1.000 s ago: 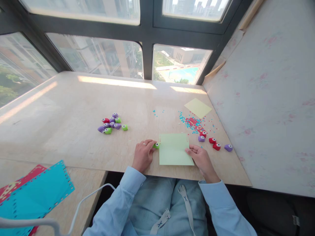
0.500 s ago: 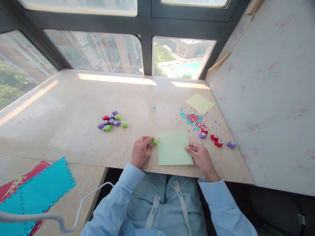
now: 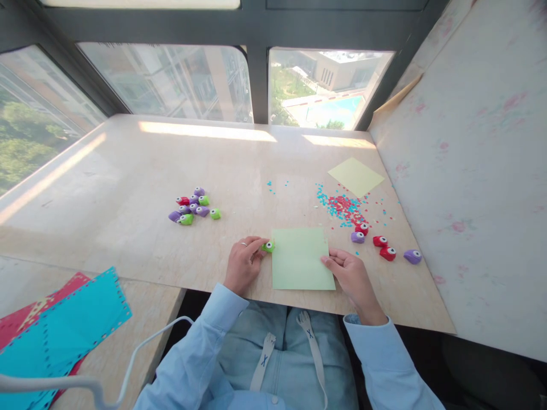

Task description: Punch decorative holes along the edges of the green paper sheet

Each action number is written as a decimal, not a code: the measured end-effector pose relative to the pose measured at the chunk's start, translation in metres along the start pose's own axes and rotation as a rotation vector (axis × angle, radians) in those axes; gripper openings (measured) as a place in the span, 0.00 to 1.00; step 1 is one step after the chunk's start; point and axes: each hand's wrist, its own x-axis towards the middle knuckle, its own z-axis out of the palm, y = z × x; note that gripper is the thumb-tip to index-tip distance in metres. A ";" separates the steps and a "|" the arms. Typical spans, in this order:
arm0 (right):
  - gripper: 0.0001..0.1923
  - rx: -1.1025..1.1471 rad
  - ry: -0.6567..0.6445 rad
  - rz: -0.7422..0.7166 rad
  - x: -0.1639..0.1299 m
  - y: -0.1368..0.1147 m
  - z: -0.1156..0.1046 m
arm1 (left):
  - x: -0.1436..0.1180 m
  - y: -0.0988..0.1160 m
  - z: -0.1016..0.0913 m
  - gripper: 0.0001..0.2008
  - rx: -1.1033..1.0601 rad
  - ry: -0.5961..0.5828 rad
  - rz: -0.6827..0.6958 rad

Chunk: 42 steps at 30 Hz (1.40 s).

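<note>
"Green sheet (image 3: 302, 259), just one: where?"

"On the single pale tabletop (image 3: 106, 182), at its near edge, between left hand (image 3: 243, 265) and right hand (image 3: 351, 279)."

"Other sheets, biggest first?"

"At lower left, one blue sheet (image 3: 77, 322) with patterned edges, on top of at least one red sheet (image 3: 17, 324). Farther off at right, a lone yellow sheet (image 3: 356, 177), flat."

"And both hands?"

"Apart from each other. On the right, clamped on the green sheet's right edge, thumb on top. On the left, closed around one green punch (image 3: 269, 246), right at the sheet's left edge. Paper inside its slot or not: cannot tell."

"More punches?"

"Fifteen loose. In the left cluster (image 3: 193, 208), ten: six purple, three green, one red. In the right group (image 3: 380, 241), five: three red, two purple."

"Smallest?"

"Red and blue paper bits (image 3: 342, 206), mostly just beside the yellow sheet. Too many and too tiny to count."
</note>
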 end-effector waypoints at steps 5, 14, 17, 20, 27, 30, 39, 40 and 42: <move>0.25 0.011 -0.022 -0.002 0.002 0.000 0.003 | 0.000 0.001 0.000 0.12 0.023 0.000 0.017; 0.25 -0.056 -0.026 -0.018 0.008 -0.001 0.008 | -0.001 0.005 -0.002 0.14 0.055 0.019 0.036; 0.27 -0.083 -0.021 -0.005 0.006 -0.004 0.008 | -0.001 0.007 -0.003 0.14 0.061 0.017 0.021; 0.28 -0.118 -0.014 0.012 0.002 -0.006 0.006 | -0.002 0.008 -0.003 0.13 0.060 0.013 0.011; 0.27 -0.071 -0.018 0.080 -0.008 -0.003 0.002 | -0.002 0.009 -0.003 0.14 0.076 -0.005 -0.022; 0.26 -0.067 0.003 0.097 -0.010 -0.003 0.002 | -0.002 0.010 -0.003 0.13 0.072 -0.008 -0.044; 0.27 -0.074 0.046 0.104 -0.007 -0.007 0.005 | -0.002 0.011 -0.005 0.13 0.045 -0.015 -0.034; 0.27 -0.077 0.048 0.102 -0.006 -0.007 0.005 | -0.002 0.011 -0.006 0.13 0.042 -0.016 -0.037; 0.27 -0.081 0.058 0.102 -0.005 -0.007 0.006 | -0.002 0.011 -0.007 0.13 0.035 -0.017 -0.040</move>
